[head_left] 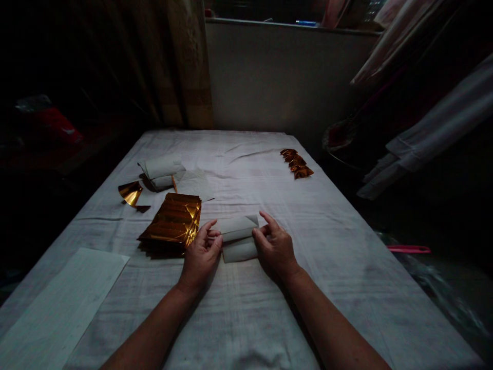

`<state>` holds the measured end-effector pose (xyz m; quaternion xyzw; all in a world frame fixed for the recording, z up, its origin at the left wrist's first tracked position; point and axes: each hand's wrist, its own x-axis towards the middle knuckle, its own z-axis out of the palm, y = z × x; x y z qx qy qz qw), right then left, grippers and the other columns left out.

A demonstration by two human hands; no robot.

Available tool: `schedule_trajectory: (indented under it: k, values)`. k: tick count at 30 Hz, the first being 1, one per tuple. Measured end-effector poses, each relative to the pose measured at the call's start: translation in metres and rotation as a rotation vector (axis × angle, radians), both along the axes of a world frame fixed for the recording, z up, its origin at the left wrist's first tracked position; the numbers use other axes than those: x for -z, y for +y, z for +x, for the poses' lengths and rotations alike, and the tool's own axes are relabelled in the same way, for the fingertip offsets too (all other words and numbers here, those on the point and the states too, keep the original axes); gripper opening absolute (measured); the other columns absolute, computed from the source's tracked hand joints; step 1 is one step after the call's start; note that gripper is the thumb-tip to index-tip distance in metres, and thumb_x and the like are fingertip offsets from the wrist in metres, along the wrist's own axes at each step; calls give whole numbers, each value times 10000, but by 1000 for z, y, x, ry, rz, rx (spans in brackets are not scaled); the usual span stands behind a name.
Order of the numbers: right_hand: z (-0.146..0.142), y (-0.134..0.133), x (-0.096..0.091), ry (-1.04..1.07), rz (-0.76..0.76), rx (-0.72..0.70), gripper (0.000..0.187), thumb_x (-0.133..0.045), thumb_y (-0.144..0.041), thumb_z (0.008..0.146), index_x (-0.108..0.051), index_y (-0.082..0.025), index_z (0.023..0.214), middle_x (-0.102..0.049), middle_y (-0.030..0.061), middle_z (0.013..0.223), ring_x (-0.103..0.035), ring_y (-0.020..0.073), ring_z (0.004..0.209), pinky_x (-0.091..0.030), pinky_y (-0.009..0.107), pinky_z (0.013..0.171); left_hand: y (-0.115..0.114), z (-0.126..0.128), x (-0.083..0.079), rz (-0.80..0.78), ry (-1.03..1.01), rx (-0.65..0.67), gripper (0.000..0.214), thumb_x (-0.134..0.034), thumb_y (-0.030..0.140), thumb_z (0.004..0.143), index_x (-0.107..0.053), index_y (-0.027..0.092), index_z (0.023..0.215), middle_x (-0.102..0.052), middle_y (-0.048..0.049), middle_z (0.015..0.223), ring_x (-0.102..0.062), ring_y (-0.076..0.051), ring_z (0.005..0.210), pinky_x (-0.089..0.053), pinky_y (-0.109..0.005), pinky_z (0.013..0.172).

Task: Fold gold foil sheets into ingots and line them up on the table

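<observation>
A folded white paper lies on the cloth-covered table in front of me. My left hand pinches its left edge between thumb and fingers. My right hand presses and grips its right edge. A stack of gold foil sheets sits just left of my left hand.
A pile of folded white papers and a gold foil cone lie at the far left. Several folded gold pieces sit at the far right. A large white sheet lies at the near left. A wall and curtains stand beyond the table.
</observation>
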<state>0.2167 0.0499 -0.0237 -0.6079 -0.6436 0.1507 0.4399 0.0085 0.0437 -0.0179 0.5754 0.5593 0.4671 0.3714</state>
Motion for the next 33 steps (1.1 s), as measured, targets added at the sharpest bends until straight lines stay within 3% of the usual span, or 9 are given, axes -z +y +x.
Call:
schedule_trajectory:
  k: [4,7,10,13,15,18,21,27,33]
  values:
    - [1,5,3,-87,-20,39,448,-562,-351,861,-615,-169,1267,-688,2,688,-630,200,681,-488,345,756,-3,-3,3,246,264,9,410,-559,320,904,-556,205,1298,-638,-118,1231,-676,-210,1020,-586,-358,830]
    - [1,8,5,-118,-47,36,434,-555,-336,863,-623,-171,1258,-691,4,689,-630,202,672,-483,353,773,-7,-2,3,457,521,186,398,-511,262,946,-545,235,1342,-566,-116,1399,-514,-256,1318,-458,-463,1077]
    - [1,9,4,-149,-67,24,409,-555,-327,867,-631,-186,1244,-700,6,705,-633,200,681,-480,350,781,-10,0,5,472,741,393,440,-500,286,964,-507,228,1400,-567,-96,1427,-434,-269,1392,-326,-524,1171]
    - [5,8,2,-173,-92,-17,411,-560,-324,872,-624,-179,1252,-703,16,722,-639,206,708,-481,354,785,-13,2,7,384,877,454,493,-510,376,964,-487,202,1425,-569,-107,1427,-434,-284,1391,-233,-564,1198]
    - [9,4,-1,-192,-104,-86,472,-604,-328,843,-597,-173,1289,-717,33,794,-649,217,761,-485,373,813,-14,2,7,350,912,463,529,-526,434,952,-485,210,1429,-547,-111,1450,-417,-291,1402,-189,-574,1206]
    - [18,-6,-6,-221,-87,-246,633,-662,-298,758,-524,-199,1368,-713,87,1088,-644,258,992,-469,424,924,-14,3,5,334,915,462,548,-553,448,937,-479,227,1433,-534,-105,1463,-401,-289,1413,-157,-575,1211]
    - [24,-14,-10,-234,-79,-363,692,-602,-201,705,-497,-218,1388,-642,106,1265,-577,278,1164,-425,460,1019,-15,4,4,323,902,453,528,-564,415,934,-488,230,1423,-539,-95,1460,-411,-287,1406,-159,-578,1211]
    - [28,-14,-12,-261,-76,-410,807,-484,-83,609,-485,-228,1403,-619,97,1301,-554,265,1207,-423,463,1042,-15,5,4,331,885,427,503,-560,387,936,-505,220,1407,-553,-96,1447,-429,-287,1394,-174,-579,1209]
    - [30,-13,-8,-201,-56,-417,721,-454,-45,680,-499,-223,1377,-658,84,1221,-590,234,1127,-436,432,1001,-15,4,5,310,877,389,501,-572,378,925,-514,220,1398,-561,-92,1439,-439,-291,1386,-193,-584,1204]
